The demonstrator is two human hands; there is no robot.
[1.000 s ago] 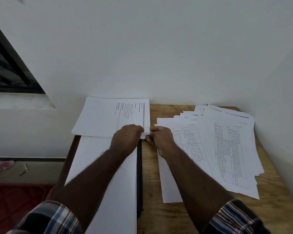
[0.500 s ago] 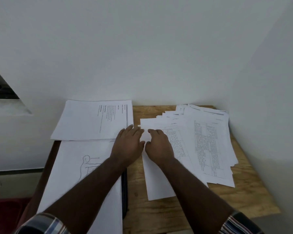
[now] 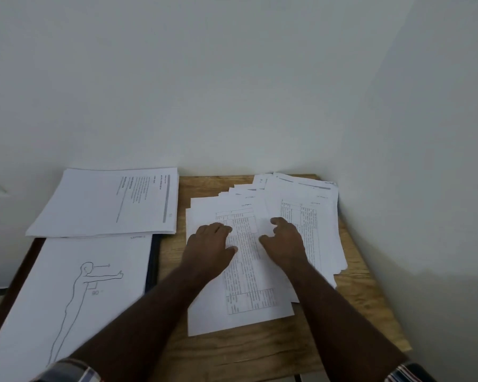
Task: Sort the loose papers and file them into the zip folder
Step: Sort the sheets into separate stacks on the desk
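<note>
A fanned heap of loose printed papers [image 3: 309, 213] covers the right half of the wooden table [image 3: 353, 293]. My left hand [image 3: 210, 244] rests flat on the front table-printed sheet [image 3: 249, 293]. My right hand [image 3: 284, 241] lies on the same heap just to the right, fingers loosely bent, holding nothing. At the far left lies a squared stack of text pages [image 3: 105, 202]. In front of it a sheet with a line drawing of a standing figure [image 3: 75, 293] lies on the dark zip folder [image 3: 153, 266], of which only the right edge shows.
White walls close the table in at the back and on the right. The left stack overhangs the table's left edge. Bare wood shows between the folder and the heap and along the front edge [image 3: 232, 354].
Both hands have left the corner of the left text stack and moved right onto the loose heap. The camera has turned right and down, so the drawing sheet now shows in full.
</note>
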